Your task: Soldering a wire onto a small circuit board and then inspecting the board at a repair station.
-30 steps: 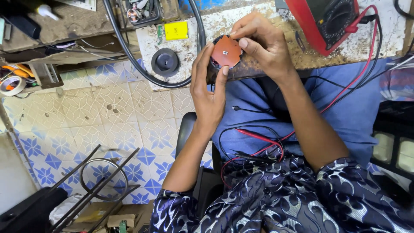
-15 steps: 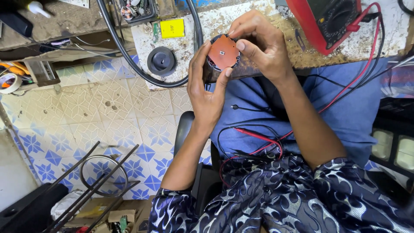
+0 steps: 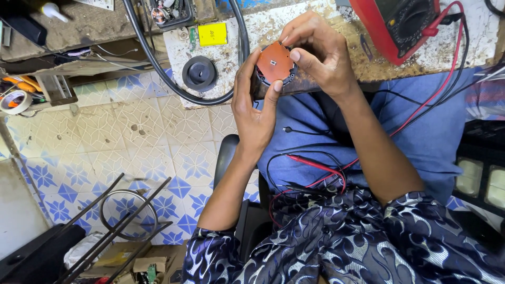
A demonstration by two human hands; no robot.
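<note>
In the head view, both hands met over the near edge of the table (image 3: 326, 73), a worn, paint-flecked slab. Between them sat a round orange circuit board (image 3: 274, 62) seated in a dark ring-shaped housing (image 3: 261, 79), held just above the table's edge and over the person's blue-clad lap. The left hand (image 3: 252, 113) came up from below with its palm facing the camera; its grip was closed around the part, thumb on the left rim of the housing and a fingertip pressed against the lower right edge. The right hand (image 3: 321, 55) curled over from above, its grip pinching the top and right edge of the orange board between thumb and fingers.

To the left of the hands on the table lay a black round knob-like piece (image 3: 200, 72), a small yellow block (image 3: 212, 33) beyond it, and a thick black cable (image 3: 152, 58) looping around both. At the upper right stood a red multimeter (image 3: 400, 23), its red lead (image 3: 442, 89) and a black lead trailing down across the lap, where a red probe (image 3: 310, 164) rested. The floor (image 3: 105, 142) beside the chair was tiled in cream with blue flower patterns. A roll of tape (image 3: 14, 101) lay at the far left, and a black wire stand (image 3: 126, 210) stood on the tiles below.
</note>
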